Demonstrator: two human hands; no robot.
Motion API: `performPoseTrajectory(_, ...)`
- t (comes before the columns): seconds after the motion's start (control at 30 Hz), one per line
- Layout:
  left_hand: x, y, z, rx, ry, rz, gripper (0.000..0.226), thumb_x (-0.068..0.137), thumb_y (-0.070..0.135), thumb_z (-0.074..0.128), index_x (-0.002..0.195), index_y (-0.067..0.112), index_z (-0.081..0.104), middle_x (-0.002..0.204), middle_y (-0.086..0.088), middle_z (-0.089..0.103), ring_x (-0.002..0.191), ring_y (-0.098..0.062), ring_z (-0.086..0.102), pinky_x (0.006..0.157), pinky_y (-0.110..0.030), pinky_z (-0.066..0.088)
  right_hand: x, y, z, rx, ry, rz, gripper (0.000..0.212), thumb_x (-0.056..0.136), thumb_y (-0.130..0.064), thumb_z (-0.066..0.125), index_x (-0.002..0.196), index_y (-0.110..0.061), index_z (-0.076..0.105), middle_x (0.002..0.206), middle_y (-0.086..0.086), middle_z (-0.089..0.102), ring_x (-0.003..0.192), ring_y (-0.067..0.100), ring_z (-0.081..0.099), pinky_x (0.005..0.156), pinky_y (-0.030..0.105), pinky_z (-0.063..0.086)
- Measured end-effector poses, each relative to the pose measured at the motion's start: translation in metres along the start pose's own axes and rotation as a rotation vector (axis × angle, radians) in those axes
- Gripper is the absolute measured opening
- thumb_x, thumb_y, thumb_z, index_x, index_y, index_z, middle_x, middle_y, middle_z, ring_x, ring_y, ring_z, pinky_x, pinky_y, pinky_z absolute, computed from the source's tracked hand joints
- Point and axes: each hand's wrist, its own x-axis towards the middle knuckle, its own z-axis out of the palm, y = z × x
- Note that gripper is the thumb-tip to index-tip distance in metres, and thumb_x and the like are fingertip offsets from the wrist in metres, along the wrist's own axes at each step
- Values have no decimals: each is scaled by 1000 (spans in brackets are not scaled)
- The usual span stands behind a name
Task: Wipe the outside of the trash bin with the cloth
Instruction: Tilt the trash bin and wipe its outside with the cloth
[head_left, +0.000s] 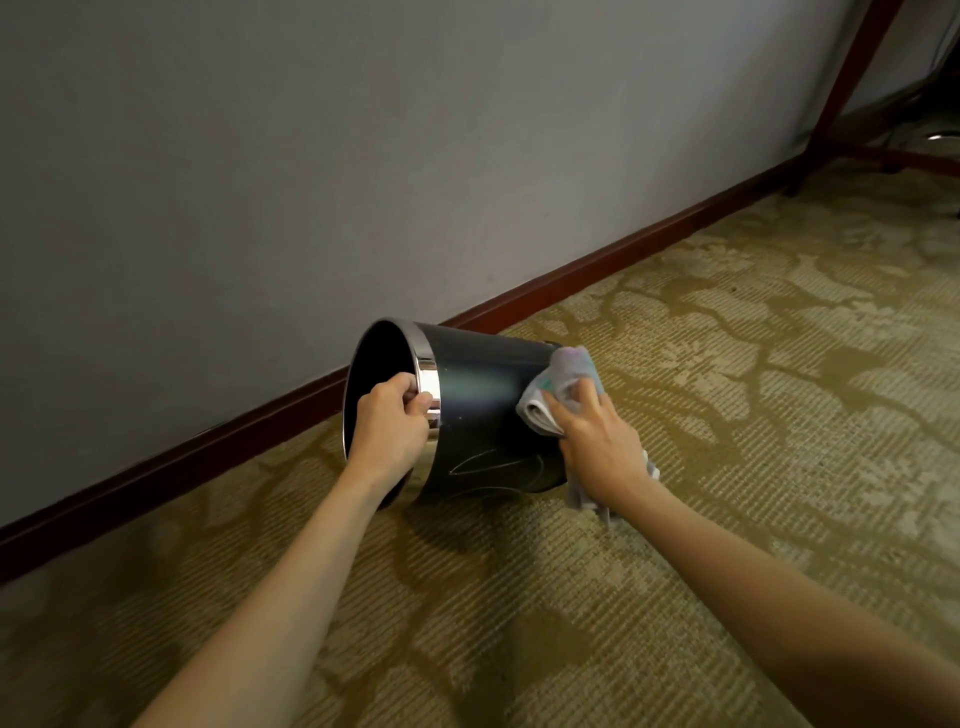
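Patterned olive carpet (727, 364) runs up to a grey wall (260, 156) with a dark red skirting board (597, 270), and a wooden furniture leg (852, 73) stands off in the far right corner. Down on that carpet, close to the skirting, the trash bin (478, 400) is tipped well over, mouth facing left toward the wall, base swung right. That tilt looks deliberate: it turns the dark side wall up where it can be reached. The left hand (389, 421) is clamped on the chrome rim band (428, 387), fingers hooked inside the mouth and thumb over the band, steadying the bin so it can't roll. The right hand (597, 441) has the grey cloth (561, 387) bunched under its fingers, curled over it and pressing it against the side near the base, a loose tail hanging down to the carpet. Wiping is under way; the underside, facing the carpet, probably needs a turn of the bin.
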Motion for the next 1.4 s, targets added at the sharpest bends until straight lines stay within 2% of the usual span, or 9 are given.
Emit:
performPoseTrajectory(0.17,-3,-10,-3,-18,17,-49,14,94,13,52,82,16,59,78,1,60,70,-8,57,55,-18,38,-24,14,17,-84,-183,148,69,81,-16,67,141,-22,34,131,9,32,109,29,43,73,34,46)
performPoseTrajectory(0.4,-6,1,2,-155,58,-188,21,93,9,53,74,13,60,72,0,58,64,-8,54,50,-14,37,-15,28,3,-20,-143,188,44,92,-9,48,134,-24,45,128,10,33,108,31,42,59,35,36)
performPoseTrajectory(0.57,6,2,-23,-193,-8,-256,19,87,6,54,76,-8,59,66,-11,51,63,-22,50,58,-31,37,-21,21,-11,87,22,79,38,89,-13,52,126,-24,52,113,8,39,97,28,45,52,33,36)
performPoseTrajectory(0.7,15,15,-38,-170,-72,-285,27,81,3,54,57,11,43,53,-3,38,50,-17,40,51,-27,29,-24,15,-23,168,139,31,44,85,-11,55,126,-26,54,113,8,43,94,27,50,50,34,43)
performPoseTrajectory(0.83,24,23,-34,-180,-145,-325,16,83,3,52,69,-4,52,55,-4,44,54,-20,47,52,-28,36,-25,10,-25,93,31,-16,38,87,-15,53,124,-23,55,115,7,42,100,26,48,56,40,51)
performPoseTrajectory(0.93,28,30,-32,-165,-170,-277,26,87,8,50,61,10,47,58,-3,42,59,-20,45,55,-29,33,-22,9,-20,63,-15,7,31,89,-15,50,119,-16,55,113,8,39,100,27,47,57,40,50)
performPoseTrajectory(1.1,26,15,-42,-212,-440,-228,44,89,45,55,121,15,59,122,-4,62,114,-22,56,101,-44,41,-12,11,-15,100,-71,166,20,90,-13,49,108,-7,56,114,13,39,93,33,49,59,37,40)
performPoseTrajectory(1.27,18,-5,-68,-41,-791,-84,54,70,40,77,119,30,57,118,8,63,110,-10,59,98,-41,44,-9,23,-8,166,-146,313,14,91,-15,49,101,-6,52,115,15,38,88,36,49,62,38,39)
performPoseTrajectory(1.4,9,-6,-61,171,-791,52,33,78,20,74,105,33,61,105,15,64,96,3,61,84,-21,49,-8,41,-3,187,-224,430,9,92,-16,47,88,-9,46,115,15,37,75,30,39,63,39,37)
